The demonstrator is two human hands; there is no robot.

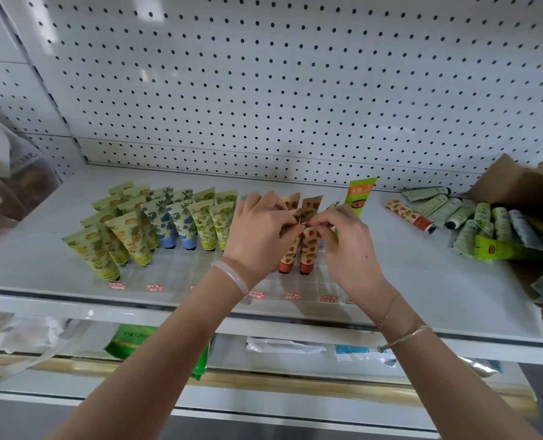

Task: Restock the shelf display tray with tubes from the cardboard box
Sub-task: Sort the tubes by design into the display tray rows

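The step in hand, as we judge it, is the setting of orange tubes (309, 246) into the clear display tray (181, 265) on the shelf (390, 274). The left hand (257, 230) and the right hand (349, 242) meet above this group. The fingers (276, 214) of both hands are curled narrow and pinch the flat upper ends of the orange tubes. Which tube each hand holds, we cannot tell, because the fingertips cover the place.

The orange tubes stand directly under the fingers, cap down, in the front cells of the tray, and more of them stand just behind the fingers. They are cream-coloured with a red fruit pattern, an orange band low on the body and a dark cap. The flat ends look thin and easy to bend.

To the left of the fingers stand yellow tubes (105, 249), blue tubes (174, 220) and green tubes (206, 223). Just beyond the right fingers stands a tall green tube (360, 195).

The next move, we think, calls for pressing the held tubes straight, letting go, and then reaching far to the right of the fingers. There one loose orange tube (408, 214) lies beside pale green tubes (444, 208) that spill from the cardboard box (511, 185).
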